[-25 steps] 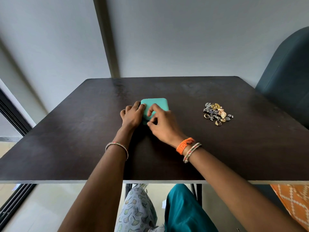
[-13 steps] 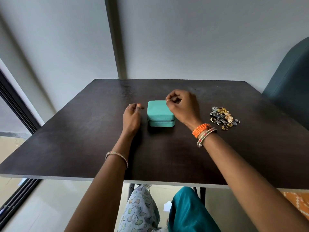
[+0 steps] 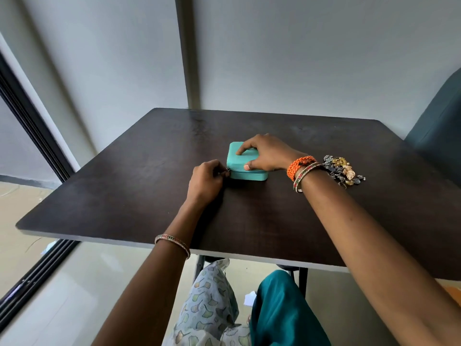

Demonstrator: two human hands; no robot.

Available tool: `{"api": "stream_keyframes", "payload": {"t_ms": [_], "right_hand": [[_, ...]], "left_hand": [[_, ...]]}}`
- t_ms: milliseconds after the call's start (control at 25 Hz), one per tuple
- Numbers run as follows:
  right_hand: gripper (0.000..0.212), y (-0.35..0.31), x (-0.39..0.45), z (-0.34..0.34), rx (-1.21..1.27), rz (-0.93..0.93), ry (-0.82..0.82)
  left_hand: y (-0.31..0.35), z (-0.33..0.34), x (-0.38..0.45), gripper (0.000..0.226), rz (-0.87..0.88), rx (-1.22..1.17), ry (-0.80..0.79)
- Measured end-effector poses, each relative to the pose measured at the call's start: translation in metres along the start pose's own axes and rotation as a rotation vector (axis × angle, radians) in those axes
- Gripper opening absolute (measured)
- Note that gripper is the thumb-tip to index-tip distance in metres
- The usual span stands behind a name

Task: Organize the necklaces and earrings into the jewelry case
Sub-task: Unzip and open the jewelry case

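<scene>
opening the jewelry case: zipper stage

left hand [image 3: 207, 179] pinches the zipper pull [image 3: 227, 171] at the near-left corner of the teal jewelry case [image 3: 243, 166]; right hand [image 3: 265, 153] grips the lid, thumb on the front edge, bracing it on the bench [image 3: 149, 196]. case appears closed. next: run the zipper round, lift the lid. jewelry pile [image 3: 343, 171] lies just beside the right wrist.

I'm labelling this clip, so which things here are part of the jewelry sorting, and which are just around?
Part of the job:
- teal jewelry case, closed, on the table
- jewelry pile, to the right of the case
- left hand, pinching the zipper pull at the case's left corner
- right hand, holding the case's lid

Just around:
- dark table
- teal chair
</scene>
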State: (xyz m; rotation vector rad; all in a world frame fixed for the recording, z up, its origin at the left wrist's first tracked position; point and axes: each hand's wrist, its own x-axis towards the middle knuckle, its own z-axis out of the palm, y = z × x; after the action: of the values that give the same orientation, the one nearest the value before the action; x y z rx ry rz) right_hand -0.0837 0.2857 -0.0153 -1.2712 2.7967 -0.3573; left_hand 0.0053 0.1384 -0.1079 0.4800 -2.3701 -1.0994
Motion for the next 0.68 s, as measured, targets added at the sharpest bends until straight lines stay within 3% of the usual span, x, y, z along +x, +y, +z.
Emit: {"api": "stream_keyframes", "payload": {"t_ms": [320,560,680], "right_hand": [[0.042,0.003,-0.003,0.006,0.087,-0.01,0.02],[0.04,0.012,0.0,0.006,0.115,-0.011,0.023],[0.041,0.015,0.002,0.007,0.142,-0.002,0.014]], "left_hand": [[0.006,-0.003,0.002,0.006,0.032,0.006,0.058],[-0.002,0.002,0.039,0.009,-0.075,0.039,0.062],[0.003,0.009,0.062,0.008,-0.145,0.194,0.055]]}}
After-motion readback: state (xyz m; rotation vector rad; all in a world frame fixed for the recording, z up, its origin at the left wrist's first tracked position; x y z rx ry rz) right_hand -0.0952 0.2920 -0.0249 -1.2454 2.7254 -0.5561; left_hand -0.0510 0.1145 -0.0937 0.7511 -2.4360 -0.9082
